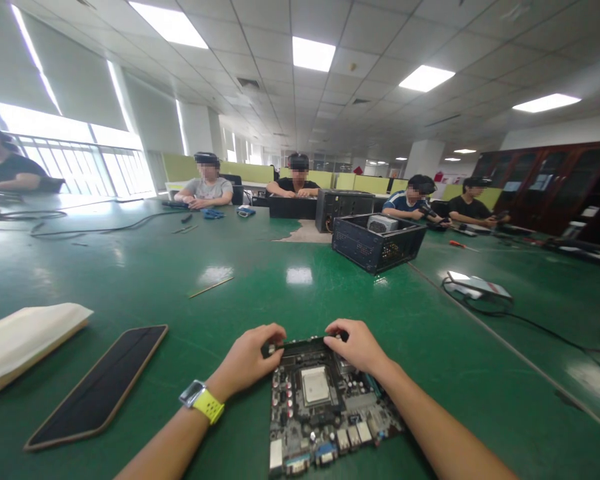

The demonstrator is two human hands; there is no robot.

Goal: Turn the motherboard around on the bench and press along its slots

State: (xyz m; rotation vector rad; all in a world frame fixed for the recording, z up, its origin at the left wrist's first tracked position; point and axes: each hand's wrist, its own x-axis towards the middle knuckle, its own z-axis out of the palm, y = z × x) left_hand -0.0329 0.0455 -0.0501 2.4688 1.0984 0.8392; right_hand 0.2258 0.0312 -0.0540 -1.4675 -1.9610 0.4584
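Observation:
A motherboard (325, 413) lies flat on the green table before me, its ports facing me and a square silver processor (315, 387) at its middle. Along its far edge runs a thin dark strip, which looks like a RAM stick (304, 345), at the memory slots. My left hand (253, 357) is closed at the strip's left end, thumb and fingers curled round it. At the right end, the thumb and fingers of my right hand (355, 343) pinch it. Whether the strip is seated in a slot I cannot tell.
A dark phone (100, 387) and a pale paper packet (25, 340) lie to the left. Beyond are a thin yellowish stick (211, 287), an open black computer case (360, 247), a corded device (480, 287) and a screwdriver (460, 245). Several people sit around the table.

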